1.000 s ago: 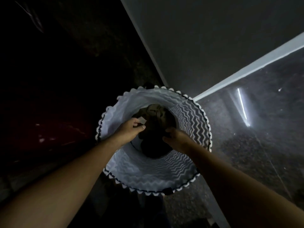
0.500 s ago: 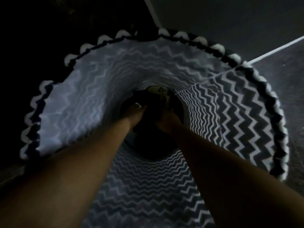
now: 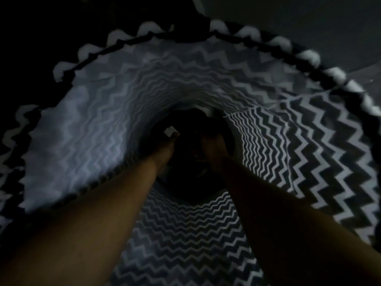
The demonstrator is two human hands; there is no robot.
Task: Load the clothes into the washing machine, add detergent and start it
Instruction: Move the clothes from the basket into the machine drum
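Note:
A tall laundry basket (image 3: 309, 153) with black-and-white zigzag fabric fills the head view, seen from straight above. Dark clothes (image 3: 185, 178) lie bunched at its bottom, barely lit. Both my arms reach deep inside. My left hand (image 3: 166, 147) grips the dark clothing on the left, where a small white tag (image 3: 169, 132) shows beside my fingers. On the right side of the same bundle my right hand (image 3: 213, 147) is closed on the cloth. No washing machine or detergent is in view.
The basket's scalloped rim (image 3: 144, 32) rings the view. A grey wall (image 3: 309, 23) stands behind it at the upper right. Everything to the left and above is dark.
My head has dropped closer to the basket, which now fills the frame. Both hands have gone deeper and stay closed on the dark clothes at the bottom.

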